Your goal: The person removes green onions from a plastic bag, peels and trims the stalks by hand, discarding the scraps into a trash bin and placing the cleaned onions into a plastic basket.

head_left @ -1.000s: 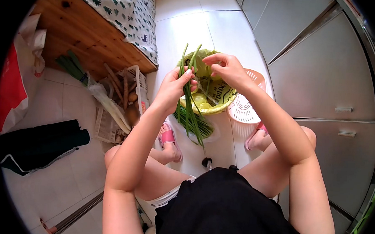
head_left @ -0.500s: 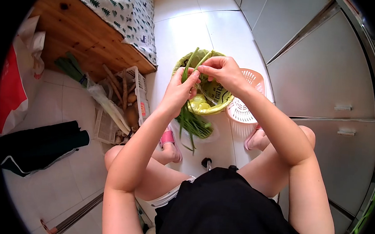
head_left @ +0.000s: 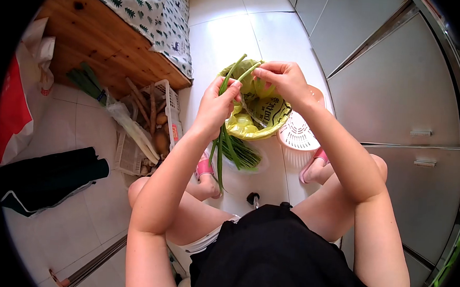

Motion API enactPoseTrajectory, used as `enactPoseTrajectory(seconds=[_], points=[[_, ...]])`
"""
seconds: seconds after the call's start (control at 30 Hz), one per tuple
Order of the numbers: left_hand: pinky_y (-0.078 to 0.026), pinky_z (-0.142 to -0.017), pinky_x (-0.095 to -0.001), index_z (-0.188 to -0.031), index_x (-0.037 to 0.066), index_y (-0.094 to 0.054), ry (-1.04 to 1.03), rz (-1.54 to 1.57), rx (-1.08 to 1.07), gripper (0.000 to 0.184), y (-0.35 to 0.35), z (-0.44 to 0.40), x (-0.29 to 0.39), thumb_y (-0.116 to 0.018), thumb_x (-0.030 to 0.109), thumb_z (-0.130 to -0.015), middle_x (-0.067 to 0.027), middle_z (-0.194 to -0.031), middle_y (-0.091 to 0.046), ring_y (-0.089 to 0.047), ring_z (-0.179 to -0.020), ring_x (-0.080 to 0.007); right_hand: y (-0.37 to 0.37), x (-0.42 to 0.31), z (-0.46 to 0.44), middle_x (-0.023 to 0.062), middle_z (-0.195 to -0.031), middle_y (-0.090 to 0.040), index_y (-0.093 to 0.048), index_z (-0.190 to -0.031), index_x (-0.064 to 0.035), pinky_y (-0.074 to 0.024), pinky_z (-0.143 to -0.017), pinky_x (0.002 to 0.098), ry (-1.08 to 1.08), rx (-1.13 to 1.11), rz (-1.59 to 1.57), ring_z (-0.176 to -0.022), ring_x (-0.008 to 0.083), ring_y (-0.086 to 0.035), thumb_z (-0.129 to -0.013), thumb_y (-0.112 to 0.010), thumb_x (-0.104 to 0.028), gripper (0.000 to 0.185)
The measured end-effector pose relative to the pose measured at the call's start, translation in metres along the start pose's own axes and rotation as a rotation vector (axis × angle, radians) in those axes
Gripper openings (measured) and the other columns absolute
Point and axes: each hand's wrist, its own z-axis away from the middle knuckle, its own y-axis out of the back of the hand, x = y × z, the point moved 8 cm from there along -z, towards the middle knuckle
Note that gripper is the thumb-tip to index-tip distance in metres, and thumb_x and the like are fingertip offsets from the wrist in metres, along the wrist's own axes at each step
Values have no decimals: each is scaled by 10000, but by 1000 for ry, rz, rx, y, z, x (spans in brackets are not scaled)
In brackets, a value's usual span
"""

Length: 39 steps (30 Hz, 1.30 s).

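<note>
My left hand (head_left: 216, 105) is closed around a few long green onions (head_left: 220, 156), whose leaves hang down below the fist. Their pale ends stick up past my thumb. With thumb and fingertips pinched, my right hand (head_left: 286, 85) grips the tip of one of these stalks. Both hands are above a round bin lined with a yellow-green printed bag (head_left: 264, 125). On the floor in front of the bin lies a bunch of the same thin greens (head_left: 246, 156) on clear plastic, partly behind the hanging leaves.
A pink-and-white slotted basket (head_left: 297, 134) stands right of the bin. To the left are a white crate (head_left: 172, 106) of root vegetables, bagged leeks (head_left: 127, 118) and a dark folded cloth (head_left: 56, 178). Grey cabinets (head_left: 399, 85) line the right side.
My right hand has risen slightly and moved right, along the stalk to its tip. My left hand has shifted slightly up and left, and the leaves hang straighter.
</note>
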Motion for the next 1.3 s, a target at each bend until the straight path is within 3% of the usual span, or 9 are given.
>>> enactPoseTrajectory(seconds=[0.1,0.13,0.53,0.63,0.93,1.03,1.3], points=[[-205,-421,-182,-1016,73,-536,12,29,-9,143,3,1,0,-544,207,-965,35,-754,-514,-306,-462,-4,8,-6,2,-4,-768,-670,-731,-928,-41,-401,-561,200,-55,20,2,-653,55,-541,-840,-711,-227,207],[-205,-421,-182,-1015,74,-535,12,35,-11,143,3,1,0,-544,208,-965,35,-757,-514,-304,-461,-5,10,-12,4,25,-775,-694,-730,-885,-9,-470,-611,219,-57,48,11,-620,77,-549,-833,-690,-173,177],[-207,-428,-184,-1010,72,-534,23,32,-6,147,5,3,1,-545,211,-964,24,-774,-526,-302,-457,-4,24,-17,4,28,-765,-689,-730,-902,-12,-463,-604,213,-52,117,1,-610,73,-552,-829,-705,-187,191],[-214,-430,-183,-1026,61,-537,12,45,-12,166,7,2,0,-545,215,-964,19,-778,-533,-311,-460,-9,29,-17,1,-10,-775,-678,-730,-909,-66,-374,-481,175,-10,105,18,-621,41,-541,-851,-695,-236,183],[-243,-444,-180,-1053,52,-544,32,52,16,218,10,3,2,-530,254,-972,18,-790,-548,-374,-497,-34,30,-8,1,8,-757,-673,-724,-926,-30,-408,-514,194,-55,97,149,-622,48,-544,-847,-702,-216,204],[-255,-447,-173,-1061,46,-543,59,78,19,234,7,5,4,-516,263,-979,16,-793,-551,-401,-518,-38,26,-4,0,54,-718,-686,-729,-907,-4,-474,-584,247,4,56,255,-613,92,-592,-817,-716,-211,226],[-285,-437,-166,-1081,10,-534,54,189,-103,272,-1,5,6,-474,262,-997,0,-800,-567,-427,-527,-45,18,0,4,134,-783,-702,-727,-937,-33,-507,-663,315,24,25,569,-690,207,-661,-829,-684,-225,225]])
